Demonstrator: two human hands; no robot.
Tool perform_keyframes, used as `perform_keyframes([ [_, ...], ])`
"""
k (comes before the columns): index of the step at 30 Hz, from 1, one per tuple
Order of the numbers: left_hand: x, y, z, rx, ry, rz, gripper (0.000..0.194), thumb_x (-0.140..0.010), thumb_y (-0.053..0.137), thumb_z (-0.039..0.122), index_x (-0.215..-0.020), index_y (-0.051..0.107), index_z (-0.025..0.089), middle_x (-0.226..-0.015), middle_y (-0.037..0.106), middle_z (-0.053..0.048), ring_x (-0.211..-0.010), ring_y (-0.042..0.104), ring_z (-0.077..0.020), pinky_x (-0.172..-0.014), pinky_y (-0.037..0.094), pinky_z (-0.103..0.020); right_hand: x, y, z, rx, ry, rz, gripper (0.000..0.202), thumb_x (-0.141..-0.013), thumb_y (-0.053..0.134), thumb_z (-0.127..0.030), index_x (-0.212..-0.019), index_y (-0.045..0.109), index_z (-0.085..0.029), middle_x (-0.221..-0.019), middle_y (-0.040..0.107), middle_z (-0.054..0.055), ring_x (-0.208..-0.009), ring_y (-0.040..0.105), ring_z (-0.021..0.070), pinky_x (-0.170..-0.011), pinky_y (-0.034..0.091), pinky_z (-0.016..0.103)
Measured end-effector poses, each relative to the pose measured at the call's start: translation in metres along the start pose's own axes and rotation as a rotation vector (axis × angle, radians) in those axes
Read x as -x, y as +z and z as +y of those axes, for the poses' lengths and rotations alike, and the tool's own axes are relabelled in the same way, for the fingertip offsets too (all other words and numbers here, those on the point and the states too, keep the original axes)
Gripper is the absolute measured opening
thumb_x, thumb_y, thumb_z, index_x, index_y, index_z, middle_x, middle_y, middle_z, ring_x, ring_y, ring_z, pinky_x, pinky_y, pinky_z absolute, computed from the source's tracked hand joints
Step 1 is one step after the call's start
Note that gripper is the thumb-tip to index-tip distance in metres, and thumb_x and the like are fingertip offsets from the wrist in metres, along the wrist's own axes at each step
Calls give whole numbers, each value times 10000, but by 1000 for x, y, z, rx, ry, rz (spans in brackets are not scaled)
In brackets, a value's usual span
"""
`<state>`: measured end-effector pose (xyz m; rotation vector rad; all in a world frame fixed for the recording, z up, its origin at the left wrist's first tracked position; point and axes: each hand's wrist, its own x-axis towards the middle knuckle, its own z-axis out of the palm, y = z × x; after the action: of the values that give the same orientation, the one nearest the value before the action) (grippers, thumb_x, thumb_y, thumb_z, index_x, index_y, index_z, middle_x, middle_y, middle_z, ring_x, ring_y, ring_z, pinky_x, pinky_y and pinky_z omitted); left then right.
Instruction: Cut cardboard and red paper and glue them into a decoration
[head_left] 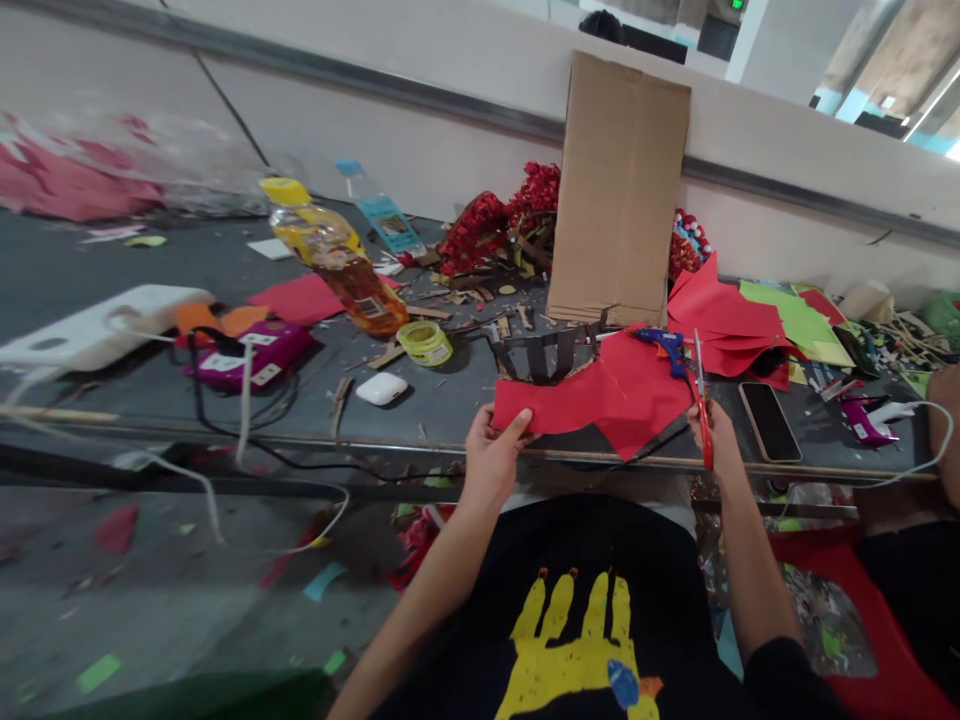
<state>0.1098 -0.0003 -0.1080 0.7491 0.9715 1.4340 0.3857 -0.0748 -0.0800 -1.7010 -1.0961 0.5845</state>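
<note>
My left hand [498,446] pinches the left end of a red paper sheet [637,395] at the table's front edge, thumb on top. The sheet has a narrow strip on the left and a wider, pointed part on the right. In my right hand [718,440] are red-handled scissors [703,410], blades pointing up and away, beside the sheet's right side. A blue glue gun [666,350] lies at the sheet's upper right. Dark strips [541,358] lie just behind the red sheet.
A cardboard panel [619,190] stands behind the sheet. A tea bottle [341,255], yellow tub [425,343] and white case [382,389] are left; a phone [770,422] and red papers [731,320] are right. Cables hang over the front edge. Another person's arm is far right.
</note>
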Motion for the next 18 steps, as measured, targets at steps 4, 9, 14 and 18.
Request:
perform_keyframes([
  [4, 5, 2, 1, 13, -1, 14, 509, -518, 830, 364, -841, 469, 209, -740, 677, 50, -571, 657, -107, -520, 548, -198, 17, -3, -11, 215, -24, -128, 313, -740, 583, -438, -948, 540, -207, -734, 630, -5, -664, 589, 151, -657, 467, 268],
  [9, 10, 5, 1, -18, 23, 20, 496, -523, 832, 364, -828, 473, 209, -726, 671, 49, -577, 654, -110, -529, 551, -198, 29, 6, -23, 395, -177, -164, 395, -743, 604, -379, -1090, 542, -199, -1042, 659, 76, -934, 629, 210, -810, 469, 316],
  [14, 11, 6, 2, -33, 51, 16, 501, -529, 831, 383, -830, 473, 205, -720, 665, 46, -568, 643, -102, -542, 551, -195, 28, 6, -22, 505, -258, -103, 367, -733, 619, -366, -1049, 573, -185, -1111, 641, 111, -1015, 617, 249, -849, 476, 346],
  [18, 12, 6, 1, -18, 47, 19, 506, -514, 838, 373, -814, 468, 201, -706, 663, 48, -560, 640, -100, -522, 539, -182, 26, 5, -20, 519, -301, -80, 339, -720, 639, -364, -1010, 595, -194, -1114, 646, 116, -1014, 614, 269, -832, 488, 362],
])
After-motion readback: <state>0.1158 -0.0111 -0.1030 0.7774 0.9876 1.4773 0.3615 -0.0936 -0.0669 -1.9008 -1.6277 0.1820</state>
